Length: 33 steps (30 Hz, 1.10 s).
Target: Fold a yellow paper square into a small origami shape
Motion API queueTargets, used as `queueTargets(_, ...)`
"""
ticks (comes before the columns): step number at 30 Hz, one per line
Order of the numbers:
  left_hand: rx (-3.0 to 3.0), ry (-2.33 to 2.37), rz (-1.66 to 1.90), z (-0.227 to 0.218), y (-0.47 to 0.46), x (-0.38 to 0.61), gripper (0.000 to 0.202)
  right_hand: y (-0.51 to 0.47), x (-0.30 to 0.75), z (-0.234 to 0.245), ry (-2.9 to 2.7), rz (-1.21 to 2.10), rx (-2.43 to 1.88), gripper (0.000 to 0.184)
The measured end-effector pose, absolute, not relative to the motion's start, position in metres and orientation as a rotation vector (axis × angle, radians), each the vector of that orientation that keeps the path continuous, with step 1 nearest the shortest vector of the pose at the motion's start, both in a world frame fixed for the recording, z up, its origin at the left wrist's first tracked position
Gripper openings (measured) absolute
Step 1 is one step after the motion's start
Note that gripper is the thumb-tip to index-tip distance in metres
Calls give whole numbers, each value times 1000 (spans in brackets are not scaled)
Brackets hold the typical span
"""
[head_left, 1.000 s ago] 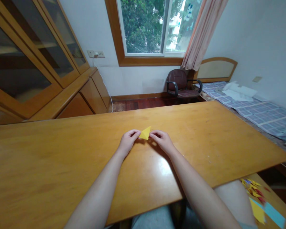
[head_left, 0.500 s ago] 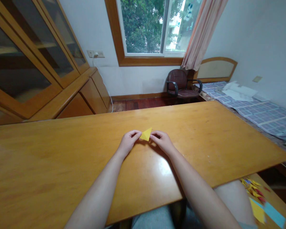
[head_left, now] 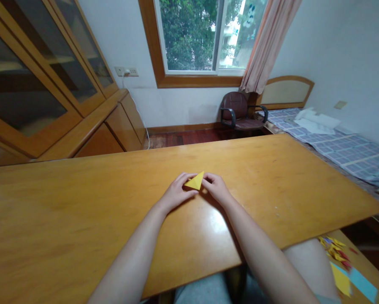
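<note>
A small piece of folded yellow paper, roughly triangular with a crease across its face, is held just above the wooden table. My right hand pinches its right edge between thumb and fingers. Around the paper's left side, my left hand is spread, its fingers behind the upper edge and its thumb near the lower corner. Whether the left fingertips touch the paper is hard to make out.
On a lower surface at the bottom right lie a pile of small yellow and red folded pieces, a yellow sheet and a light blue sheet. A brown armchair stands beyond the table, with a bed at the right.
My left hand has loosened its pinch on the paper's left tip and spread around it. The paper has shifted slightly right, still in my right hand.
</note>
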State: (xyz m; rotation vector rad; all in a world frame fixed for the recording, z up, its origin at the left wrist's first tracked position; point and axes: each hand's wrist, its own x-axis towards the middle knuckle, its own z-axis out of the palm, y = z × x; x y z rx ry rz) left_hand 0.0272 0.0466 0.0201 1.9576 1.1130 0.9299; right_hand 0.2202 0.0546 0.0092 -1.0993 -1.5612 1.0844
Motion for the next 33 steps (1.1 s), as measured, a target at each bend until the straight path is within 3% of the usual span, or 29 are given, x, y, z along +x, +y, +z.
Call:
queueTargets(12,1844,1206,1063,17,49,28,34,52,220,13,-1773,1024,-1147,28)
queueTargets(25,1479,1193,1165,6,57,23,42,51,219,8,-1634,1143,-1078,17)
queueTargets(30,1441,1179,1200,4,60,22,40,52,220,4,-1559,1105,-1003,30)
queueTargets(33,1446,1215,1207,5,61,21,37,53,221,7,-1688,937,-974,18)
